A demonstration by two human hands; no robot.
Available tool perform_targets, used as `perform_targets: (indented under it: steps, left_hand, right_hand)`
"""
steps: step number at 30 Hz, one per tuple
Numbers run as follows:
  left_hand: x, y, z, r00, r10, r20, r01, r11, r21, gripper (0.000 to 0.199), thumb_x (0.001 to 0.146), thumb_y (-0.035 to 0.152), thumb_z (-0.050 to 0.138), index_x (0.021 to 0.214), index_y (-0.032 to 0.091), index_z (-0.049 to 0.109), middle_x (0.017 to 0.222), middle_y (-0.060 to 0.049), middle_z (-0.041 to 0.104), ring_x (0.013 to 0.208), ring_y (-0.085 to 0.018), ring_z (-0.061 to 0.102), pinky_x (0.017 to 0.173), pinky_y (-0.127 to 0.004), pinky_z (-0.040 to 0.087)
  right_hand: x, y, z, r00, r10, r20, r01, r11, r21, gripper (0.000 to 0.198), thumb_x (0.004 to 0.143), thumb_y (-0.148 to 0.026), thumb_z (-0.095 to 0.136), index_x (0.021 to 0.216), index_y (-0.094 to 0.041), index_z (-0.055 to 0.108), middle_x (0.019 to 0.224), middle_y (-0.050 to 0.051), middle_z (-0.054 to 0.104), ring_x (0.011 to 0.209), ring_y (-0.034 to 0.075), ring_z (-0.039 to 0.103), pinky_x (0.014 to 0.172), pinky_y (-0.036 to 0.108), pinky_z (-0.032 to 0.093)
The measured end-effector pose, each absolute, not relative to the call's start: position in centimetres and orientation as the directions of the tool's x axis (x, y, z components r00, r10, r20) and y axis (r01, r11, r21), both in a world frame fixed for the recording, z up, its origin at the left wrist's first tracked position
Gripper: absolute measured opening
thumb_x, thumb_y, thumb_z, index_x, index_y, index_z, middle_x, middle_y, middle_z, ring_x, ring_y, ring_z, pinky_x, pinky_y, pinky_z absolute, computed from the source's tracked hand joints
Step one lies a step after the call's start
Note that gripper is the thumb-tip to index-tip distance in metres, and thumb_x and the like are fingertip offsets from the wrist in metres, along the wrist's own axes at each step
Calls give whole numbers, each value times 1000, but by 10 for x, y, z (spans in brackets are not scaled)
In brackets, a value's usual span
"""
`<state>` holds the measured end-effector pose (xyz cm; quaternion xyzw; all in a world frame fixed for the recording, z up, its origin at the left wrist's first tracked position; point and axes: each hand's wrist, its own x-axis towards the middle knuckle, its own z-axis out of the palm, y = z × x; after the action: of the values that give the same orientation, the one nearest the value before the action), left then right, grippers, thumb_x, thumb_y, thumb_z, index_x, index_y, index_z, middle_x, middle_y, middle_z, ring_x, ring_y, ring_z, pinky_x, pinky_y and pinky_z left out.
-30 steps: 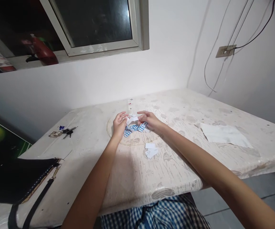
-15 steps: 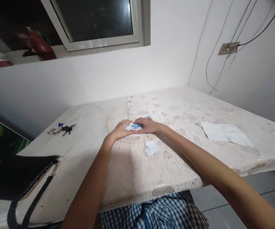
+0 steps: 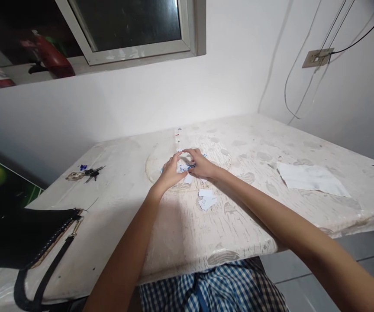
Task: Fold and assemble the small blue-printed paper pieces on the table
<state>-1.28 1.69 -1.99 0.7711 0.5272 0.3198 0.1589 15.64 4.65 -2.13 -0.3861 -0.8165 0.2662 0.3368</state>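
On the table, my left hand [image 3: 170, 174] and my right hand [image 3: 202, 165] curve toward each other with fingers apart, making a ring. Small white paper slips with blue marks [image 3: 183, 167] lie inside that ring, partly hidden by the hands. One plain white slip [image 3: 188, 179] pokes out below my thumbs. Nearer to me lie a blank slip [image 3: 205, 193] and a few overlapping slips [image 3: 207, 203], one with a small drawn mark. Under the hands a faint round outline [image 3: 147, 167] shows on the tablecloth.
A bunch of keys [image 3: 92, 173] lies at the left, beyond a black bag [image 3: 47, 236] with a strap. At the right is a torn white sheet [image 3: 310, 178]. A wall socket [image 3: 317, 57] with hanging cables and a window [image 3: 128, 30] are behind the patterned tablecloth [image 3: 239, 225].
My hands have spread a little and shifted, widening the ring between them. More of the paper slips and tabletop now shows there. The view has tilted slightly.
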Motion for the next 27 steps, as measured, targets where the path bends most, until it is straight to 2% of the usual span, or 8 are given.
perform_targets:
  steps: [3, 6, 10, 13, 16, 20, 24, 27]
  left_hand:
    - [-11, 13, -18, 279, 929, 241, 744, -368, 558, 68, 73, 30, 58, 135, 28, 29, 121, -8, 52, 119, -27, 42, 99, -42, 30]
    - [-7, 12, -17, 307, 921, 240, 711, -389, 586, 61, 74, 26, 55, 131, 25, 32, 111, -6, 54, 110, -23, 49, 95, -38, 36]
    - [-1, 13, -17, 345, 889, 301, 638, -457, 620, 55, 71, 17, 54, 123, 23, 38, 104, -5, 54, 97, -19, 53, 88, -32, 41]
    - [2, 15, -19, 343, 868, 358, 597, -496, 630, 60, 67, 10, 55, 123, 23, 38, 107, -5, 52, 91, -17, 53, 85, -31, 42]
    - [2, 17, -22, 333, 854, 399, 561, -520, 644, 68, 64, 5, 55, 126, 24, 35, 105, -5, 49, 88, -16, 53, 81, -31, 43]
    - [2, 19, -27, 319, 833, 452, 512, -553, 657, 74, 62, 4, 57, 128, 27, 33, 115, -7, 45, 103, -20, 50, 85, -33, 42]
    - [2, 19, -29, 316, 869, 381, 460, -491, 739, 79, 63, 8, 60, 132, 27, 26, 117, -9, 46, 110, -22, 49, 86, -34, 42]
    - [4, 17, -26, 333, 887, 320, 407, -441, 800, 79, 65, 11, 61, 133, 27, 24, 111, -8, 54, 113, -22, 49, 84, -33, 44]
  right_hand:
    - [163, 48, -16, -512, 835, 202, 565, 504, -653, 75, 59, -10, 57, 130, -20, 35, 126, 14, 36, 111, 29, 44, 84, 39, 42]
    - [166, 47, -12, -562, 820, 103, 596, 488, -638, 70, 61, -15, 58, 128, -15, 39, 121, 16, 45, 112, 31, 42, 84, 39, 41]
    - [164, 42, -8, -602, 785, 145, 522, 525, -672, 55, 60, -11, 54, 114, -14, 49, 101, 10, 55, 87, 22, 53, 69, 31, 43]
    - [162, 39, -6, -606, 781, 150, 509, 526, -681, 51, 58, -9, 52, 109, -14, 50, 85, 5, 52, 71, 16, 49, 59, 27, 40]
    - [160, 36, -7, -590, 788, 174, 502, 527, -686, 59, 56, -7, 52, 114, -16, 45, 92, 6, 46, 69, 15, 46, 53, 25, 39]
    - [159, 35, -7, -560, 812, 162, 503, 489, -713, 71, 55, -5, 51, 123, -18, 36, 107, 10, 40, 69, 14, 48, 47, 23, 39]
    - [164, 41, -5, -587, 793, 164, 469, 498, -730, 66, 59, -4, 58, 121, -17, 41, 96, 5, 48, 72, 14, 50, 58, 23, 43]
    - [167, 43, -2, -577, 797, 180, 397, 467, -790, 55, 65, -6, 57, 117, -18, 45, 89, 3, 51, 66, 11, 51, 54, 21, 42]
